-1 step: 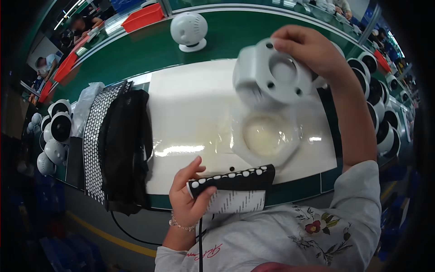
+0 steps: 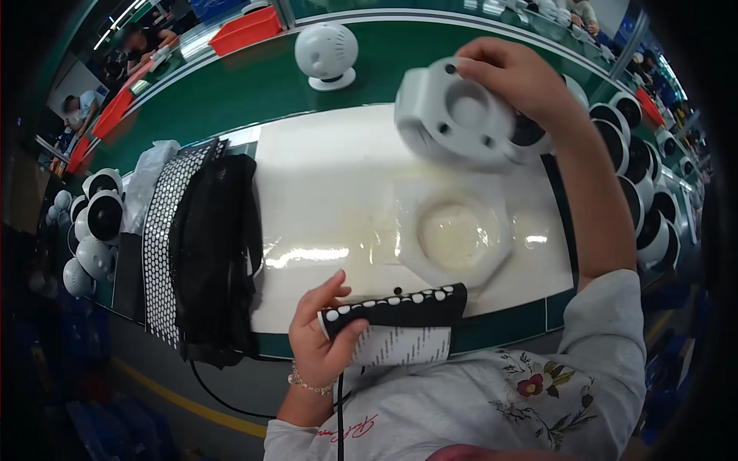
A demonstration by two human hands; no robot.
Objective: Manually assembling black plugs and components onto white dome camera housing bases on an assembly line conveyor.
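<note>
My left hand point(image 2: 321, 326) grips a curled black sheet point(image 2: 407, 311) dotted with round white pads, its pale printed backing hanging below. Held up by my right hand point(image 2: 516, 77) is a white plastic housing point(image 2: 423, 115), tilted so its underside faces me. That underside has a round recess and small dark spots near its corners. Below it on the bench stands a white octagonal holder point(image 2: 500, 230) with a round hollow, apart from the housing. Part of the housing's far side is hidden behind my right hand and wrist.
A white mat point(image 2: 323, 200) covers the green bench point(image 2: 231, 92). Left of it lie a black cloth bundle point(image 2: 219, 253) and a white-dotted black sheet point(image 2: 161, 246). A round white device point(image 2: 327, 50) stands behind. More white-and-black units point(image 2: 649, 165) crowd the right; red bins point(image 2: 246, 31) line the back.
My right hand and the white housing have risen slightly and shifted a little left. My left hand keeps its grip on the dotted sheet. The whole view has shifted slightly.
</note>
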